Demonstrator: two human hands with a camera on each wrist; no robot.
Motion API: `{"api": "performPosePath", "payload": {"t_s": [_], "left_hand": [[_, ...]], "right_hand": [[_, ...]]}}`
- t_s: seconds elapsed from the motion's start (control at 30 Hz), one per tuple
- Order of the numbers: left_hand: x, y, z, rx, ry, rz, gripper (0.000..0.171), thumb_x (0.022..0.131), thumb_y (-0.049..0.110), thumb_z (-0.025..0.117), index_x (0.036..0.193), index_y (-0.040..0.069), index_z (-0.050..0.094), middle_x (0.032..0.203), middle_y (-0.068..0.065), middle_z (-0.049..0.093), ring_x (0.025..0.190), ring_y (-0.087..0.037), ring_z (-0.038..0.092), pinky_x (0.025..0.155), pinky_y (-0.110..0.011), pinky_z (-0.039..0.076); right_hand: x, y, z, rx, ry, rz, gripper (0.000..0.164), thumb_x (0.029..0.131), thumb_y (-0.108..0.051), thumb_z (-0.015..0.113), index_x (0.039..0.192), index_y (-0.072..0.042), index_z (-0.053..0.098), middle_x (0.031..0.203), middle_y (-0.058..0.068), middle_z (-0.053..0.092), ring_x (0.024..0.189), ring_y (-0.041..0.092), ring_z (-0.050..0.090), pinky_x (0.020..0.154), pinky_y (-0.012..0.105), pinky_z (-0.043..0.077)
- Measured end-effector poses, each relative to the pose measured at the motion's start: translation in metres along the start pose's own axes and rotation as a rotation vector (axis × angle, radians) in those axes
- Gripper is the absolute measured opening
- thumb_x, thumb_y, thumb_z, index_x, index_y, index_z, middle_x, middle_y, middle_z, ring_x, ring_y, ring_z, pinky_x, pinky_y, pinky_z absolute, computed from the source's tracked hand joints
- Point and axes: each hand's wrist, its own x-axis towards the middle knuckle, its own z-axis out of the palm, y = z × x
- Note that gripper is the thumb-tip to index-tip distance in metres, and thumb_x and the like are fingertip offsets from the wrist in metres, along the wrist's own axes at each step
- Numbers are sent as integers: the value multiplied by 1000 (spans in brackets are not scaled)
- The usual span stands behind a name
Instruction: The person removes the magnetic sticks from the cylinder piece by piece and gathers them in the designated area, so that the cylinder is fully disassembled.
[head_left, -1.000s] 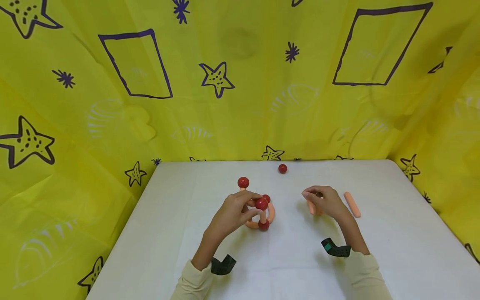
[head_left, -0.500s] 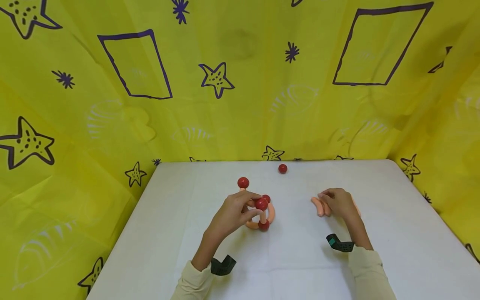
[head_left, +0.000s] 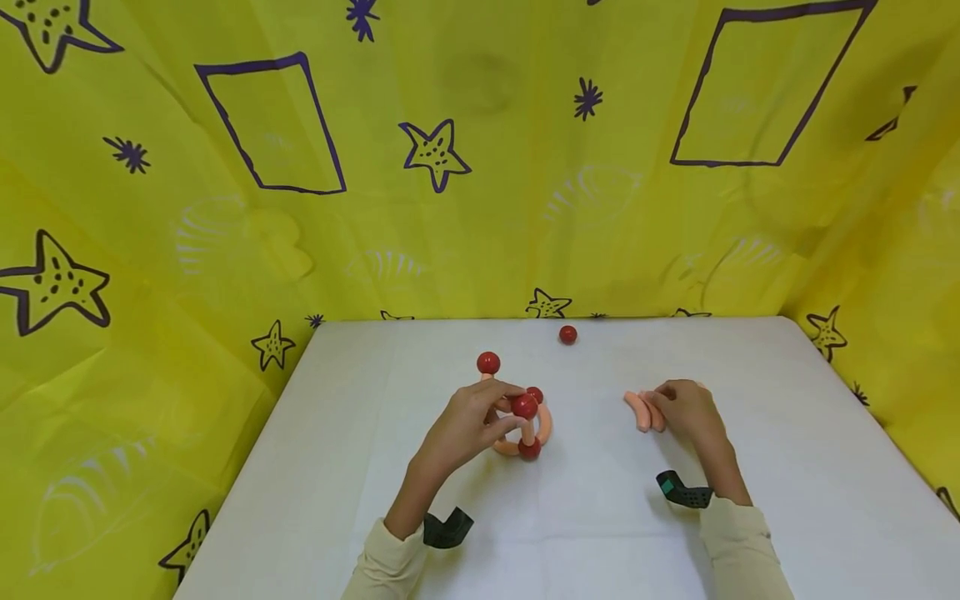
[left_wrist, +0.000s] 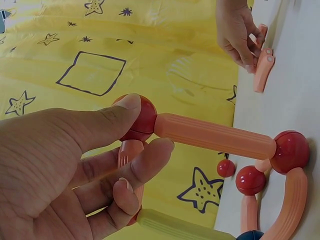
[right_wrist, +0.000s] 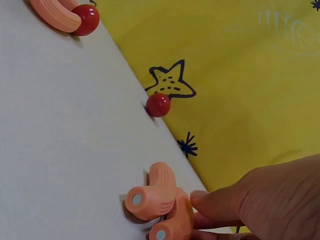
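Filling the upper half of the head view and both its sides, a yellow backdrop (head_left: 480,225) bore dark spotted stars and outlined rectangles. The white surface (head_left: 585,525) spread across the lower half. Cream sleeves (head_left: 742,546) came in from the bottom edge. At lower centre, the left hand (head_left: 472,417) had its thumb and fingers pinching an upper red ball (left_wrist: 142,120) of a ball-and-rod construction (head_left: 545,423), which was partly hidden behind that hand. The left wrist view showed its peach rods, with a yellow-green rod (left_wrist: 185,226) and a dark blue ball (left_wrist: 250,235) at the bottom edge. At lower right, the right hand (head_left: 692,410) had its thumb and fingers pinching one curved peach rod (head_left: 657,417); a second curved rod (head_left: 637,412) lay just beside it. A loose red ball (head_left: 567,335) rested near the surface's far edge, right of centre.
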Motion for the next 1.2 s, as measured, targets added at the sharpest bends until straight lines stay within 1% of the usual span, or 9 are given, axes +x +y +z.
{"api": "performPosePath", "payload": {"t_s": [0.13, 0.27, 0.33, 0.43, 0.5, 0.6, 0.9, 1.1, 1.2], "left_hand": [[0, 0, 0, 13, 3, -6, 32, 86, 18, 75, 117, 13, 68, 99, 3, 72, 65, -3, 56, 60, -17, 48], [1, 0, 0, 13, -2, -10, 32, 87, 18, 75, 117, 13, 68, 98, 3, 72, 64, -3, 55, 59, -17, 48], [1, 1, 0, 8, -9, -11, 32, 87, 18, 74, 118, 13, 67, 100, 3, 72, 65, -3, 55, 60, -17, 48], [0, 1, 0, 0, -18, -15, 33, 87, 18, 74, 119, 13, 67, 103, 2, 72, 66, -3, 55, 61, -17, 49], [0, 1, 0, -2, -22, -17, 33, 87, 17, 74, 119, 12, 67, 105, 2, 71, 68, -3, 56, 63, -16, 50], [0, 1, 0, -1, -21, -18, 33, 87, 17, 75, 119, 12, 67, 106, 1, 70, 71, -4, 57, 64, -16, 50], [1, 0, 2, 23, -9, -57, 44, 86, 20, 76, 126, 9, 62, 109, -3, 70, 80, -9, 67, 67, -15, 51], [2, -1, 2, 38, 4, -62, 46, 84, 25, 78, 125, 9, 62, 106, -2, 70, 78, -11, 65, 66, -15, 51], [2, -2, 3, 36, 26, -55, 45, 83, 25, 78, 122, 9, 62, 104, -2, 70, 77, -13, 66, 67, -16, 52]], "right_hand": [[0, -2, -3, -23, -11, 16, 32, 95, -17, 55, 105, 11, 67, 104, 29, 66, 96, 42, 59, 79, 51, 49], [-1, -3, -4, -28, -20, 46, 33, 94, -17, 55, 105, 11, 67, 102, 28, 66, 92, 38, 60, 75, 49, 50], [-3, -5, -4, -41, -2, 63, 34, 95, -20, 55, 106, 10, 66, 103, 28, 66, 89, 37, 60, 70, 46, 50], [-6, -12, -4, -43, 60, 28, 35, 97, -23, 55, 108, 8, 66, 101, 27, 66, 86, 36, 61, 66, 42, 49], [-7, -21, -4, -18, 110, -46, 33, 97, -24, 57, 107, 5, 66, 98, 25, 67, 85, 34, 62, 66, 40, 49], [-8, -40, -3, 46, 136, -194, 29, 99, -25, 58, 107, 1, 68, 95, 17, 69, 86, 29, 63, 70, 37, 50], [-26, -103, 17, 213, 75, -492, 20, 96, -24, 64, 110, -11, 69, 100, 0, 71, 85, 13, 61, 71, 28, 53], [-36, -127, 29, 337, 33, -680, 20, 92, -18, 68, 112, -17, 68, 103, -4, 68, 89, 7, 61, 70, 25, 53], [-37, -134, 35, 370, 12, -722, 22, 91, -17, 70, 113, -17, 67, 103, -4, 67, 92, 9, 62, 69, 26, 52]]}}
